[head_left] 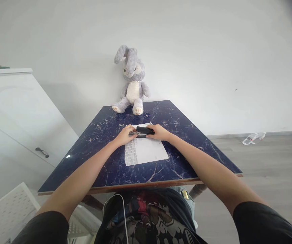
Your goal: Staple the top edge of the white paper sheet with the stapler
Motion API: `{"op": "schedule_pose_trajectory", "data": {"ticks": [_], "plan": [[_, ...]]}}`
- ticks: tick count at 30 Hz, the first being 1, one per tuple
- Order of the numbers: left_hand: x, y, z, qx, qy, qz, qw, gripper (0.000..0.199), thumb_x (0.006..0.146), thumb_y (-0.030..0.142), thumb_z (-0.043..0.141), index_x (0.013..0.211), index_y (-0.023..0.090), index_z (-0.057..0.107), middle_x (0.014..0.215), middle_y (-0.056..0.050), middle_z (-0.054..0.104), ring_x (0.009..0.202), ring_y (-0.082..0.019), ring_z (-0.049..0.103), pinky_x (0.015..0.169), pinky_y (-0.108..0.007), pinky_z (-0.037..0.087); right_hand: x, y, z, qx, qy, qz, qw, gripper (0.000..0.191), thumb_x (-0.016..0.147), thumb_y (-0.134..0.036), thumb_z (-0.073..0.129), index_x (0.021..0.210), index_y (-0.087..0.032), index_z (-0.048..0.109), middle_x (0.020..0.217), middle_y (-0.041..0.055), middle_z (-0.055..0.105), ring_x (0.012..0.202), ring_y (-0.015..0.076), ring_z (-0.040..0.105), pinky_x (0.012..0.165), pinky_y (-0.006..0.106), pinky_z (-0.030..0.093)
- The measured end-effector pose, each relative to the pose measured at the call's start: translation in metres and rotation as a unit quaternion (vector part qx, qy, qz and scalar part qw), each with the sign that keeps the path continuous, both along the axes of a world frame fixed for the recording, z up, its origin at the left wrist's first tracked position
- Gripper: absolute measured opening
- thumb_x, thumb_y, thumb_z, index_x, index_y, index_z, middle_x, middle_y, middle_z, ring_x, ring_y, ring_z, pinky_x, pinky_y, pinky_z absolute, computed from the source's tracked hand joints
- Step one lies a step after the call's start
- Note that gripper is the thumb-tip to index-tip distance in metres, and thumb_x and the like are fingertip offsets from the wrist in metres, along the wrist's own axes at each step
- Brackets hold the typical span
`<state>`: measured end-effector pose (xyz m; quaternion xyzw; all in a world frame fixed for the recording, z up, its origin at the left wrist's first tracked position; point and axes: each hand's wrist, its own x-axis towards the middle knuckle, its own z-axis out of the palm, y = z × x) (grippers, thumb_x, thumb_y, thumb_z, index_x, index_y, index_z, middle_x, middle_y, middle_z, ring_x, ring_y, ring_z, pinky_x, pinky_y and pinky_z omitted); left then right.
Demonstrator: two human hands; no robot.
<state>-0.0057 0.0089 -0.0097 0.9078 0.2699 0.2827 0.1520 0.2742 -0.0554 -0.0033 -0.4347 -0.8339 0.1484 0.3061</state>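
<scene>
A black stapler lies sideways over the upper part of a white sheet of paper on the dark blue marbled table. Its top part looks swung up from its base, with a metal strip showing between. My left hand has its fingers closed on the stapler's left end. At the other end, my right hand grips the black body, thumb towards me. The paper has a grey brick-like pattern down its left side. A small pale piece lies left of the paper's top edge.
A grey plush rabbit sits at the table's back edge against the wall. A white cabinet stands at the left, with a perforated white chair below it. Clear plastic lies on the floor at right.
</scene>
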Motion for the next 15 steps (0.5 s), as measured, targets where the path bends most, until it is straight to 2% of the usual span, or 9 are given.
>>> {"op": "schedule_pose_trajectory", "data": {"ticks": [4, 7, 11, 15], "plan": [[0.0, 0.006, -0.003, -0.075, -0.074, 0.012, 0.994, 0.033, 0.085, 0.039, 0.077, 0.111, 0.02, 0.067, 0.111, -0.008, 0.07, 0.107, -0.026, 0.069, 0.099, -0.044, 0.053, -0.007, -0.003, -0.002, 0.057, -0.002, -0.042, 0.998, 0.031, 0.086, -0.027, 0.072, 0.117, -0.022, 0.073, 0.091, 0.0077, 0.076, 0.077, 0.0246, 0.067, 0.076, 0.032, 0.046], [-0.001, 0.012, -0.006, -0.162, -0.177, 0.032, 0.97, 0.047, 0.08, 0.042, 0.082, 0.117, 0.021, 0.062, 0.123, -0.011, 0.071, 0.116, -0.027, 0.069, 0.103, -0.044, 0.054, -0.008, -0.005, -0.001, 0.077, 0.021, -0.079, 0.994, 0.034, 0.089, -0.026, 0.069, 0.122, -0.023, 0.072, 0.102, 0.011, 0.077, 0.088, 0.0293, 0.069, 0.082, 0.036, 0.049], [-0.003, 0.014, -0.007, -0.253, -0.258, 0.074, 0.93, 0.055, 0.073, 0.041, 0.089, 0.115, 0.019, 0.06, 0.118, -0.012, 0.073, 0.107, -0.025, 0.073, 0.098, -0.044, 0.058, -0.006, -0.008, 0.0, 0.116, 0.073, -0.096, 0.986, 0.034, 0.092, -0.023, 0.065, 0.125, -0.025, 0.072, 0.12, 0.0126, 0.075, 0.109, 0.0335, 0.067, 0.099, 0.044, 0.05], [-0.001, 0.01, -0.007, -0.341, -0.304, 0.061, 0.888, 0.056, 0.073, 0.041, 0.092, 0.114, 0.017, 0.061, 0.108, -0.011, 0.077, 0.096, -0.024, 0.076, 0.098, -0.047, 0.06, -0.007, -0.01, 0.002, 0.155, 0.045, -0.074, 0.984, 0.041, 0.094, -0.015, 0.056, 0.13, -0.026, 0.072, 0.132, 0.0123, 0.072, 0.125, 0.0348, 0.062, 0.11, 0.051, 0.046]]}}
